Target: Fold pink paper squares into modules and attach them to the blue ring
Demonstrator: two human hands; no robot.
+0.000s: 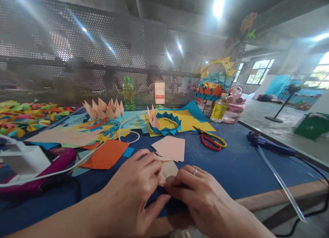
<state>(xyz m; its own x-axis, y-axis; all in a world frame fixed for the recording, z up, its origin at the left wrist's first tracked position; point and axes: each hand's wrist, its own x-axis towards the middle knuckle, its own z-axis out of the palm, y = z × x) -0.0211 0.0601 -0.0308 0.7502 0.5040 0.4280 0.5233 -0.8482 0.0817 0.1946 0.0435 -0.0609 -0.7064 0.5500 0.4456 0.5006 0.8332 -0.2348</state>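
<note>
Hands folding a peach paper square at the table's near edge.
We pinch the peach paper square (168, 171) between left hand (133, 193) and right hand (203, 193); peach sheets (171, 148) lie at twelve o'clock, scissors (212, 140) at one.

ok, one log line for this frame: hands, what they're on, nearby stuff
left hand: pressing small peach paper piece | right hand: pressing same piece | surface: blue-covered table | nearby: peach paper squares, red-handled scissors
</note>
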